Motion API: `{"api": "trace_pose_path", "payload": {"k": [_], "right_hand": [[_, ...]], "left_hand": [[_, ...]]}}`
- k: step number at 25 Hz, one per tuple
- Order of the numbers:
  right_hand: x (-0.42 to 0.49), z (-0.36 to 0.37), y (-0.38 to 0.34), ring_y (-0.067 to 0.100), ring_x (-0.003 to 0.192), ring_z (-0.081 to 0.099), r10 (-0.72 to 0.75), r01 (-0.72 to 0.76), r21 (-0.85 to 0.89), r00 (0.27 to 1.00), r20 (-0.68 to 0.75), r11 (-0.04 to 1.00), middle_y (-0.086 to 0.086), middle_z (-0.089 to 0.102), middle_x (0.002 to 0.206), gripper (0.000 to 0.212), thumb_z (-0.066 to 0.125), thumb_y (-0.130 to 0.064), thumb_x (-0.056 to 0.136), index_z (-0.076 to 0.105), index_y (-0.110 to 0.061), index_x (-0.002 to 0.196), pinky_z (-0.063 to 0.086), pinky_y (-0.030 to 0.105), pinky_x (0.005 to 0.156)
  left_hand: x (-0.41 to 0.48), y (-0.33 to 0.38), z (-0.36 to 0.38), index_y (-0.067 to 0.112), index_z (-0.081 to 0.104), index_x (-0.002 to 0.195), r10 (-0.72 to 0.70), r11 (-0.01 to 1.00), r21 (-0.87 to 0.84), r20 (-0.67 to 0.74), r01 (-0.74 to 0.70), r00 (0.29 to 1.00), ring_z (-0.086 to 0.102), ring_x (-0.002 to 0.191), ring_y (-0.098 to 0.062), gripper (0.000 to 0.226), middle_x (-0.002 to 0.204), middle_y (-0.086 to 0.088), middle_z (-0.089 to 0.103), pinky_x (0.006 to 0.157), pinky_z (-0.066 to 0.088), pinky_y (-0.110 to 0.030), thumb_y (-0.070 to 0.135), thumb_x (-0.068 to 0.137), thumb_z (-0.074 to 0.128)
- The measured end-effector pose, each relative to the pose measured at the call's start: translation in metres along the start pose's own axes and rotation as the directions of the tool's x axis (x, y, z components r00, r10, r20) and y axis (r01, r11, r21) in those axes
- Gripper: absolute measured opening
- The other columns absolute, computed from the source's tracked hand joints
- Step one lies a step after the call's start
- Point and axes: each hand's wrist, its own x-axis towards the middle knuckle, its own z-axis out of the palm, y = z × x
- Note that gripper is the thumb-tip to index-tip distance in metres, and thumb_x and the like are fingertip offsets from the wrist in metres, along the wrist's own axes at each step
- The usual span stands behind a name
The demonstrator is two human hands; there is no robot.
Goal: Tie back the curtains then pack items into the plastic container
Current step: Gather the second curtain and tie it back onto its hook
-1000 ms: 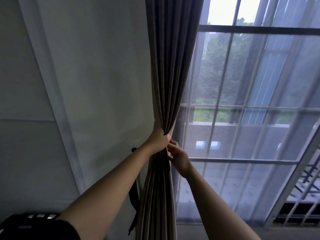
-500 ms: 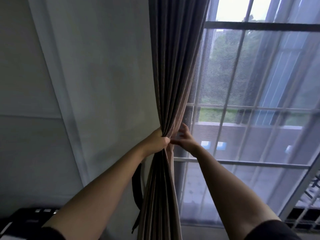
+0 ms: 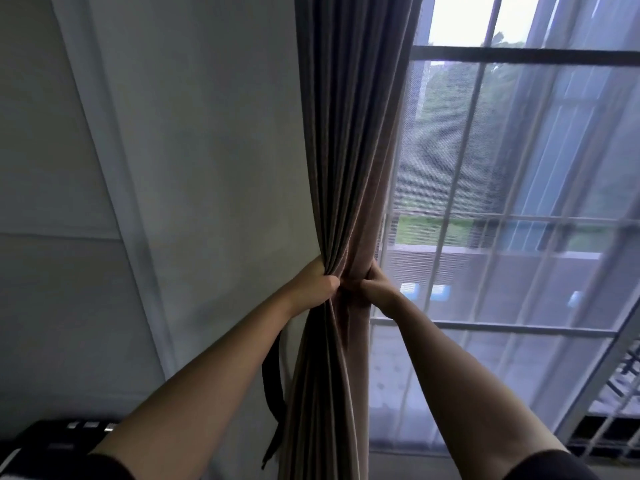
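Note:
A brown pleated curtain (image 3: 349, 150) hangs bunched between the white wall and the window. My left hand (image 3: 317, 284) grips the gathered folds from the left at mid height. My right hand (image 3: 375, 284) grips the same bunch from the right, fingers curled round its window-side edge. The two hands almost touch. A dark tie-back strap (image 3: 273, 393) hangs loose along the wall, left of the curtain and below my left forearm. No plastic container is in view.
A sheer white curtain (image 3: 502, 271) covers the tall barred window (image 3: 519, 53) on the right. The white wall (image 3: 190, 168) fills the left. A dark object (image 3: 59, 441) with white marks sits at the bottom left corner.
My right hand went from below the left hand up to its level, then closed round the curtain's right edge. The left hand kept its grip. The view has tilted slightly.

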Motion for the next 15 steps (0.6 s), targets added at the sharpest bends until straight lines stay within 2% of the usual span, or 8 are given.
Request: {"api": "trace_pose_path", "payload": {"k": [2, 4, 5, 8, 10, 12, 14, 15], "right_hand": [[-0.005, -0.004, 0.001, 0.013, 0.086, 0.064, 0.005, -0.005, 0.012, 1.0, 0.025, 1.0, 0.005, 0.066, 0.1, 0.058, 0.073, -0.001, 0.069, 0.051, -0.005, 0.122, 0.053, 0.017, 0.068], [-0.009, -0.009, 0.002, 0.016, 0.087, 0.066, 0.041, -0.043, 0.025, 0.998, 0.057, 0.999, 0.007, 0.069, 0.1, 0.059, 0.073, -0.01, 0.062, 0.058, -0.003, 0.119, 0.054, 0.02, 0.07], [-0.009, -0.011, 0.002, 0.017, 0.087, 0.066, 0.071, -0.073, 0.033, 0.996, 0.059, 0.997, 0.007, 0.069, 0.1, 0.061, 0.072, -0.013, 0.058, 0.06, -0.002, 0.117, 0.054, 0.021, 0.071], [-0.009, -0.01, 0.004, 0.026, 0.094, 0.066, 0.113, -0.117, 0.052, 0.991, 0.071, 0.992, 0.015, 0.069, 0.107, 0.072, 0.079, -0.019, 0.05, 0.061, -0.001, 0.117, 0.055, 0.03, 0.081], [-0.01, -0.009, 0.0, 0.029, 0.1, 0.065, 0.103, -0.103, 0.006, 0.994, 0.042, 0.995, 0.016, 0.068, 0.11, 0.066, 0.082, -0.02, 0.055, 0.061, -0.001, 0.115, 0.055, 0.027, 0.082], [-0.013, -0.005, -0.005, 0.023, 0.093, 0.064, 0.042, -0.052, -0.17, 0.997, -0.065, 0.984, 0.005, 0.068, 0.099, 0.047, 0.083, -0.018, 0.067, 0.063, -0.005, 0.107, 0.052, 0.015, 0.069], [-0.017, 0.003, -0.004, 0.018, 0.092, 0.058, -0.138, 0.013, -0.462, 0.962, -0.237, 0.887, 0.001, 0.062, 0.096, 0.038, 0.08, -0.027, 0.072, 0.062, -0.011, 0.102, 0.051, 0.026, 0.074], [-0.021, 0.007, 0.001, 0.018, 0.096, 0.057, -0.202, 0.072, -0.492, 0.955, -0.217, 0.868, 0.003, 0.06, 0.101, 0.041, 0.077, -0.026, 0.074, 0.06, -0.011, 0.107, 0.051, 0.034, 0.081]], "left_hand": [[0.0, -0.003, -0.002, 0.009, 0.057, 0.116, -0.017, 1.0, -0.022, 0.036, 0.018, 0.999, 0.056, 0.099, -0.02, 0.038, 0.102, -0.007, 0.06, 0.077, 0.042, -0.02, -0.006, 0.084, 0.044], [0.0, -0.004, -0.005, 0.023, 0.058, 0.095, -0.027, 0.999, -0.014, 0.09, 0.028, 0.996, 0.052, 0.083, -0.009, 0.033, 0.084, 0.007, 0.054, 0.068, 0.039, -0.018, -0.005, 0.083, 0.044], [-0.001, -0.003, -0.005, 0.025, 0.056, 0.093, -0.033, 0.999, -0.008, 0.106, 0.034, 0.994, 0.05, 0.078, -0.006, 0.034, 0.08, 0.01, 0.051, 0.066, 0.038, -0.017, -0.005, 0.083, 0.044], [-0.002, -0.003, -0.005, 0.013, 0.057, 0.11, -0.048, 0.999, -0.003, 0.105, 0.049, 0.993, 0.049, 0.072, -0.001, 0.036, 0.074, 0.011, 0.049, 0.06, 0.038, -0.011, -0.007, 0.084, 0.043], [-0.003, -0.002, -0.004, -0.001, 0.056, 0.112, -0.055, 0.998, -0.008, 0.074, 0.056, 0.996, 0.049, 0.075, -0.006, 0.033, 0.065, 0.002, 0.046, 0.06, 0.038, -0.012, -0.009, 0.083, 0.042], [-0.002, -0.003, 0.0, 0.002, 0.056, 0.117, -0.051, 0.998, -0.041, 0.034, 0.052, 0.998, 0.054, 0.09, -0.014, 0.037, 0.079, -0.002, 0.056, 0.076, 0.044, -0.017, -0.007, 0.084, 0.042], [0.003, -0.006, 0.006, 0.008, 0.047, 0.133, -0.043, 0.997, -0.062, -0.03, 0.041, 0.999, 0.051, 0.115, -0.021, 0.049, 0.118, -0.007, 0.057, 0.101, 0.039, -0.028, -0.005, 0.085, 0.042], [0.005, -0.007, 0.009, 0.01, 0.043, 0.137, -0.043, 0.997, -0.065, -0.054, 0.04, 0.998, 0.048, 0.121, -0.022, 0.053, 0.129, -0.009, 0.053, 0.107, 0.036, -0.032, -0.003, 0.086, 0.041]]}}
